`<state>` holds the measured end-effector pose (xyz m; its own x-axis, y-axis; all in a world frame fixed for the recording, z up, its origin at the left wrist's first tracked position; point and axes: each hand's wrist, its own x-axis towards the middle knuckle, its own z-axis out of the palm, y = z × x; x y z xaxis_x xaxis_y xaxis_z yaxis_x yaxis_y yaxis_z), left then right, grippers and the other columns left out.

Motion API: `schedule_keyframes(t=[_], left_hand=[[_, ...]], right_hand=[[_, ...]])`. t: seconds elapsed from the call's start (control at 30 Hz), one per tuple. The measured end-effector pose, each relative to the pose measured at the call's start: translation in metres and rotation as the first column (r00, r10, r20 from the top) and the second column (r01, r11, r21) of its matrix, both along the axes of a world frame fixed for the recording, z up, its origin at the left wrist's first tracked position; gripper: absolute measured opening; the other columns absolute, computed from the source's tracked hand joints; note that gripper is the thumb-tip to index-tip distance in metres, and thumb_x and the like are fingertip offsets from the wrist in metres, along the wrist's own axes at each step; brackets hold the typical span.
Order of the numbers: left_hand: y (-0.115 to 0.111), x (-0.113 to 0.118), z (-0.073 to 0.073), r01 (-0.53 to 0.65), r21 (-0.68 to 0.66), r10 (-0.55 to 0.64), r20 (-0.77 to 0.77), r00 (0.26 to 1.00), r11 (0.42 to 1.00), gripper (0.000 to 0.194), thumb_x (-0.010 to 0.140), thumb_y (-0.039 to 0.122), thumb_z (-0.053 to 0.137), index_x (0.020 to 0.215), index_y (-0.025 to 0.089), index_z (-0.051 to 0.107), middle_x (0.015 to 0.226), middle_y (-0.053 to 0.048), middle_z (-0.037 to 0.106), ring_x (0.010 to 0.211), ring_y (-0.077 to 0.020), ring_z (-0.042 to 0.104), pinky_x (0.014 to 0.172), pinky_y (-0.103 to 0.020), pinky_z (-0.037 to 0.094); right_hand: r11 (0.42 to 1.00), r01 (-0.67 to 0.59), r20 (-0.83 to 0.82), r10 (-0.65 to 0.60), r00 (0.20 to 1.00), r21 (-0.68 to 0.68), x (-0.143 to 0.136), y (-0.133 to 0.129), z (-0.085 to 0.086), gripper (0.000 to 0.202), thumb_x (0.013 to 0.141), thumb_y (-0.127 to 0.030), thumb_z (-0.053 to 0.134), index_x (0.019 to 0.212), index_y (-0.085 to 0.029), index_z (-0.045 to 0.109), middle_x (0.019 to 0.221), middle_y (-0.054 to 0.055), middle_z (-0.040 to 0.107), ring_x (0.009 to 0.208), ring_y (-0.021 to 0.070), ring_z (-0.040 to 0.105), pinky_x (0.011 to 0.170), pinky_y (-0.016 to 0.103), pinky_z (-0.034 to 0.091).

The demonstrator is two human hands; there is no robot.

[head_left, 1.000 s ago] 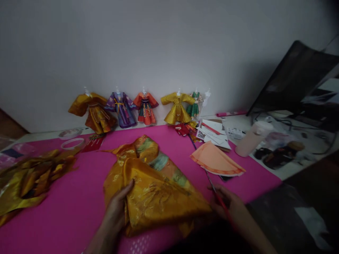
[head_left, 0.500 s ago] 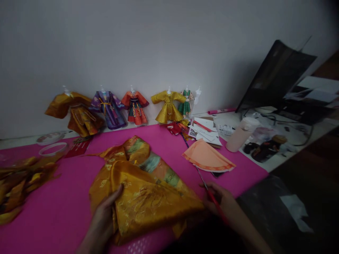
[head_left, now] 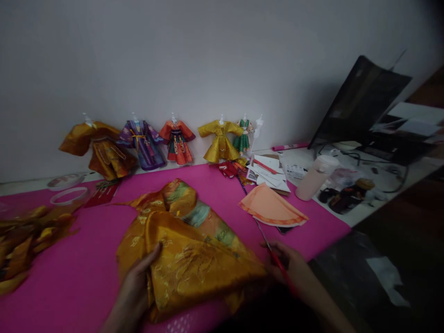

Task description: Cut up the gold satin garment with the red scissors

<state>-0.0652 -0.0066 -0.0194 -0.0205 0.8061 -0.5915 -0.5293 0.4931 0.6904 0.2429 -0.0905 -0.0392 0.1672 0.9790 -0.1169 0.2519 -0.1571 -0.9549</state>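
Covering most of the lower frame, a pink mat (head_left: 86,273) is spread on the counter (head_left: 350,212), and a folded piece of gold brocade cloth (head_left: 194,259) lies on it at lower centre. The cloth is seen uncut and unshaped, still a loose folded sheet, so the work on it is judged to be at an early stage. A heap of gold scraps (head_left: 24,240) is seen at the far left, and an orange fan-shaped paper (head_left: 270,208) at centre right. Five finished doll robes (head_left: 222,138) are lined along the wall in the upper middle, which suggests earlier pieces are complete. The left hand (head_left: 138,282) is pressed flat and open on the cloth's left edge. The right hand (head_left: 291,268) is closed around red-handled scissors (head_left: 274,254) just beside the cloth's right corner; their blades are not seen cutting.
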Motion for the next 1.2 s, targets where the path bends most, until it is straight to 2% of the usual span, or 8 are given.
schedule_keyframes(t=[0.2,0.4,0.7,0.8,0.9,1.0,1.2], left_hand=[[-0.002,-0.001,-0.001,0.04,0.03,-0.041,0.018,0.999,0.999,0.028,0.091,0.01,0.051,0.111,0.003,0.068,0.077,-0.018,0.082,0.076,-0.0367,0.078,0.072,-0.05,0.066],[-0.005,-0.001,-0.001,0.046,0.018,-0.046,0.04,0.998,0.999,0.027,0.091,0.013,0.055,0.11,0.003,0.071,0.078,-0.018,0.082,0.082,-0.0363,0.078,0.077,-0.048,0.065],[-0.003,-0.005,-0.01,0.079,0.054,-0.083,0.074,0.994,0.995,0.032,0.088,0.015,0.059,0.117,0.004,0.068,0.08,-0.019,0.082,0.088,-0.0391,0.077,0.077,-0.051,0.065],[-0.003,-0.006,-0.011,0.08,0.075,-0.085,0.074,0.994,0.994,0.032,0.088,0.014,0.06,0.117,0.003,0.067,0.079,-0.019,0.082,0.085,-0.0383,0.077,0.076,-0.05,0.065],[-0.004,-0.005,-0.01,0.084,0.075,-0.09,0.081,0.993,0.994,0.034,0.087,0.014,0.061,0.119,0.003,0.065,0.081,-0.019,0.082,0.084,-0.0382,0.077,0.076,-0.05,0.065],[-0.004,-0.005,-0.008,0.092,0.064,-0.098,0.087,0.991,0.994,0.037,0.086,0.014,0.061,0.122,0.004,0.064,0.086,-0.019,0.082,0.086,-0.0384,0.077,0.078,-0.05,0.065],[-0.004,-0.005,-0.008,0.089,0.077,-0.096,0.081,0.992,0.993,0.039,0.083,0.009,0.062,0.122,0.005,0.064,0.088,-0.019,0.082,0.086,-0.0384,0.077,0.078,-0.049,0.065]], right_hand=[[1.0,-0.012,-0.034,0.011,0.999,-0.028,0.001,-0.003,-0.001,0.05,0.067,-0.045,0.079,0.108,-0.017,0.069,0.068,-0.002,0.059,0.059,0.0162,0.057,0.056,0.027,0.048],[0.995,0.009,-0.064,-0.015,0.998,-0.098,0.003,-0.003,0.006,0.053,0.061,-0.04,0.083,0.108,-0.019,0.069,0.071,0.001,0.064,0.066,0.0214,0.062,0.06,0.031,0.052],[0.997,0.04,-0.175,-0.052,0.983,-0.07,0.004,-0.004,-0.008,0.059,0.063,-0.036,0.084,0.115,-0.022,0.062,0.074,0.001,0.065,0.069,0.0226,0.064,0.062,0.032,0.051],[0.998,0.045,-0.185,-0.053,0.981,-0.047,0.002,-0.003,-0.007,0.053,0.063,-0.035,0.084,0.109,-0.023,0.059,0.071,-0.001,0.065,0.064,0.0206,0.062,0.059,0.03,0.049],[0.999,0.039,-0.163,-0.045,0.986,-0.037,-0.001,-0.003,-0.001,0.047,0.061,-0.037,0.085,0.096,-0.022,0.058,0.068,-0.001,0.063,0.062,0.0198,0.061,0.057,0.029,0.047],[0.999,0.032,-0.129,-0.037,0.991,-0.039,-0.002,-0.004,0.003,0.047,0.06,-0.041,0.085,0.094,-0.022,0.058,0.068,-0.001,0.063,0.063,0.02,0.06,0.057,0.028,0.047],[0.999,0.032,-0.085,-0.033,0.996,-0.019,-0.002,-0.005,-0.008,0.053,0.061,-0.053,0.083,0.098,-0.024,0.057,0.07,-0.001,0.061,0.063,0.021,0.061,0.057,0.029,0.047]])
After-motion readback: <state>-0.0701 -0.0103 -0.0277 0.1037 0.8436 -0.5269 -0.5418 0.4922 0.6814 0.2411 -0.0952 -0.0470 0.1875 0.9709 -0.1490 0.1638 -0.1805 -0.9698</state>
